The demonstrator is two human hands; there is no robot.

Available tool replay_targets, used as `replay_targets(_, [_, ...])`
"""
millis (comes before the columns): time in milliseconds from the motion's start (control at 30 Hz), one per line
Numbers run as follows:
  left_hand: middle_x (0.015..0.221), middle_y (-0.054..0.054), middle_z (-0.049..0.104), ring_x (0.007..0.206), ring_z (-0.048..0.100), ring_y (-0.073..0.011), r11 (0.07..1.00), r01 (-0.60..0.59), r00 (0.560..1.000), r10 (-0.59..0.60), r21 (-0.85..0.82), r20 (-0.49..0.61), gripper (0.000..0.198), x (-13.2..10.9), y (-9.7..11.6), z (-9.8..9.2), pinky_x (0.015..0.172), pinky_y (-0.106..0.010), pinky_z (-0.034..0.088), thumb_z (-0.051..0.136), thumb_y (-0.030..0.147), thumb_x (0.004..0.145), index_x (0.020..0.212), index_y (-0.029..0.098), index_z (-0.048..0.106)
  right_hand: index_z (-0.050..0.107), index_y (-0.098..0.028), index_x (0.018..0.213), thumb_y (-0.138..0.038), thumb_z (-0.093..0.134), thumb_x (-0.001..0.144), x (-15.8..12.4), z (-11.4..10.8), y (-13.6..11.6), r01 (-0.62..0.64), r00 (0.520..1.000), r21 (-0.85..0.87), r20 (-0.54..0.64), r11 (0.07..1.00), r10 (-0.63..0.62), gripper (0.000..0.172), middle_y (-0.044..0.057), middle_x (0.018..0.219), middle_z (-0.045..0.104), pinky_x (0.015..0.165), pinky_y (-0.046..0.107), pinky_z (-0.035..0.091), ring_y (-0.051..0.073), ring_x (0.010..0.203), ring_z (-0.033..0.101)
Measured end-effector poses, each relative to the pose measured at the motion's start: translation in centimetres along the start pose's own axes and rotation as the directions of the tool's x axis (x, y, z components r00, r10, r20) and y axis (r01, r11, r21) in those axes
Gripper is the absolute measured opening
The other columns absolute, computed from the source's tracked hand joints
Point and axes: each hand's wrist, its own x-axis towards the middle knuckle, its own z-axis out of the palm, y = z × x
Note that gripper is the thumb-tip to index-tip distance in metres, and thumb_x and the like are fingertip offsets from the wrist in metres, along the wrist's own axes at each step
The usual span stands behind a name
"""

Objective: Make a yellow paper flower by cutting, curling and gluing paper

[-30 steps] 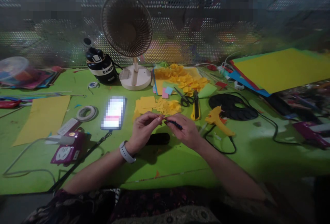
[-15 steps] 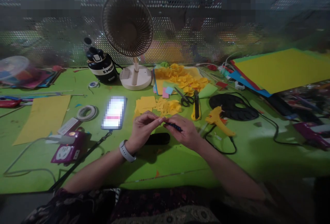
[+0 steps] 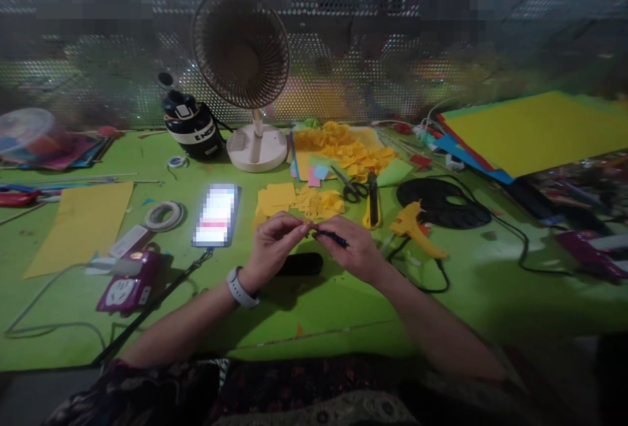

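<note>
My left hand [image 3: 275, 243], with a pale watch band at the wrist, is closed in a pinch. What its fingertips hold is too small to make out. My right hand [image 3: 356, 250] is closed round a slim dark pen-like tool [image 3: 333, 237], whose tip meets the left fingertips. Beneath the hands lies a black oblong case [image 3: 307, 264]. Just beyond them are yellow paper squares [image 3: 279, 195] and a pile of small cut yellow pieces [image 3: 318, 202]. Black scissors [image 3: 354, 192] and a yellow box cutter [image 3: 373, 207] rest to the right of these.
A yellow glue gun [image 3: 416, 226] and its cable lie at right, by a black palette-shaped plate [image 3: 444, 203]. A lit phone [image 3: 214, 216], tape roll [image 3: 163, 215] and purple power socket [image 3: 128, 285] are at left. Behind stand a fan [image 3: 257, 151] and bottle [image 3: 193, 131].
Both hands stay almost in place, with the fingertips shifting slightly around the small thing between them. The view has moved a little; nothing on the table has been displaced.
</note>
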Motion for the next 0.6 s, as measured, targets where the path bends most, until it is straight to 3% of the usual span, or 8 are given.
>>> replay_targets(200, [0.074,-0.001,0.068,0.067,0.064,-0.0108,0.999,0.018,1.0,-0.019,-0.042,-0.004,0.01,0.06,0.51,0.25,0.066,-0.025,0.057,0.08,0.028,0.076,0.076,0.02,0.074,0.066,-0.021,0.113,-0.023,0.055,0.095,0.26,-0.46,-0.76,-0.041,0.999,-0.004,0.007,0.999,0.041,0.021,0.008,0.095,0.071,0.074,0.032,0.056,0.018,0.084,0.067])
replay_targets(600, [0.074,0.0,0.069,0.067,0.064,-0.0099,0.996,0.054,0.998,-0.055,-0.072,-0.016,0.009,0.17,0.3,-0.16,0.067,-0.023,0.056,0.079,0.028,0.077,0.082,0.021,0.076,0.068,-0.018,0.1,-0.018,0.058,0.093,0.52,-0.36,-0.64,-0.021,0.998,-0.019,-0.06,1.0,0.019,0.012,0.008,0.087,0.07,0.071,0.031,0.055,0.018,0.08,0.066])
